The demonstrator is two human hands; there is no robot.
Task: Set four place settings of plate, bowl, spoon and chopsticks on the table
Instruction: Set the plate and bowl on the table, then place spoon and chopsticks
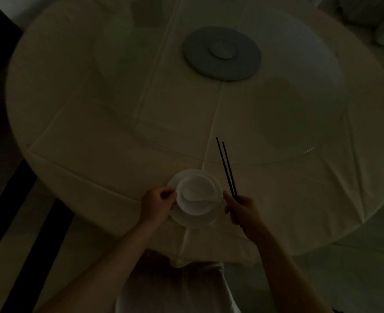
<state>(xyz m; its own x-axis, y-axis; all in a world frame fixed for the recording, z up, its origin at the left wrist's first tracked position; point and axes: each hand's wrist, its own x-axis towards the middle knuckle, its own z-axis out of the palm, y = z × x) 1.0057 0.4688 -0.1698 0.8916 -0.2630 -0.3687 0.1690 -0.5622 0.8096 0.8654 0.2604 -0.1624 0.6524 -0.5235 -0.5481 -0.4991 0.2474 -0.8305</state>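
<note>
At lower centre, one plate [195,219] with bowl [196,195] and spoon [192,195] was steadied by the left hand [157,205], chopsticks [226,168] gripped in the right hand [240,211]; no other settings were seen on the counter [119,114].

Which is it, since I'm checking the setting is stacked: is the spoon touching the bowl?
Touching. The head view shows the spoon lying inside the bowl, its handle running to the bowl's right rim, with no gap between them.

left hand [156,205] grips plate [186,219] rim | right hand [243,211] holds 2 chopsticks [227,168] | spoon [195,196] in bowl [196,207]
</note>
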